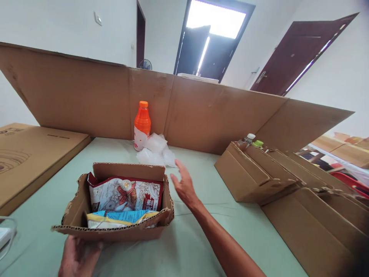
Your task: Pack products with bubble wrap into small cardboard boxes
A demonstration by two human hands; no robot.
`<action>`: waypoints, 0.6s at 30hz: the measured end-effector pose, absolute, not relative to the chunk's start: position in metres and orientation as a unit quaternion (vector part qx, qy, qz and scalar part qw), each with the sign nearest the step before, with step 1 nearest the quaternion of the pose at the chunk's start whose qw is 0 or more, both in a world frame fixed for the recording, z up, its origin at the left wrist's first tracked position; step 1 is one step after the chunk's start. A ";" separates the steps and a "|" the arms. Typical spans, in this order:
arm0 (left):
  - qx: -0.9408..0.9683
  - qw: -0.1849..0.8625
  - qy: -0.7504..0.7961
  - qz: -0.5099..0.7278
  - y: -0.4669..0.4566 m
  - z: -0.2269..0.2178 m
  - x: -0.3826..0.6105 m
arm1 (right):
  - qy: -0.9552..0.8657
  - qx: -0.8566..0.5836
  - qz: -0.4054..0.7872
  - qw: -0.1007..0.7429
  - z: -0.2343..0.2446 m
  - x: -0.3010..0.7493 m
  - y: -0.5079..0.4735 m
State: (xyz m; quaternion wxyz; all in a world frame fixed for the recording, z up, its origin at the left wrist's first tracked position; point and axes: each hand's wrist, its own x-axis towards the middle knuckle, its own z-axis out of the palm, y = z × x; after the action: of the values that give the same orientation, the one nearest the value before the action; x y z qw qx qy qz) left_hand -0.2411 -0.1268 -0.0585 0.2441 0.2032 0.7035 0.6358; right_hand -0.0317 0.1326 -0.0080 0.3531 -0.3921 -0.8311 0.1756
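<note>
We see the left hand (74,259) at the near side of the open cardboard box (121,234), low and close to its left corner. Its fingers meet the lower part of the near wall, but the box hides a part of them, so we cannot tell if they grasp it firmly or only support it. The right hand (186,188) is just beside the right end of the box, and it holds nothing: we see its fingers (182,169) released, with the thumb standing well apart from them. The box is on the bench (184,254), in front of us and a little to the left; its top is open and its cut edges are rough and show the corrugated layer. Inside we find a dark red and white packet (112,194), which leans against the far wall, and a blue and yellow packet (122,217) nearer to us, partly covered by the near wall. Behind the box we notice an orange bottle (142,120), upright, and some crumpled whitish plastic (155,145) next to it. On our right stand several cardboard cartons (248,182).
</note>
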 end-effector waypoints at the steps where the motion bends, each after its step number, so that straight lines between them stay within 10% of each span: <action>1: 0.200 0.242 0.702 0.639 -0.127 -0.056 -0.240 | -0.816 -0.402 0.163 0.381 -0.007 -0.018 0.129; 9: 0.208 0.230 0.691 0.653 -0.126 -0.057 -0.241 | -0.872 -0.386 0.182 0.241 -0.026 -0.034 0.106; 18: 0.206 0.220 0.672 0.677 -0.126 -0.067 -0.249 | -0.732 -0.479 0.265 0.406 0.004 -0.003 0.115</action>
State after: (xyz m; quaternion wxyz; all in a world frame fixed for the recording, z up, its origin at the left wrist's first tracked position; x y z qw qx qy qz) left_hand -0.2494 -0.1258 -0.0673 0.2199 0.2056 0.6715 0.6771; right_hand -0.0028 0.1151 0.0043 0.4055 -0.4794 -0.7319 0.2648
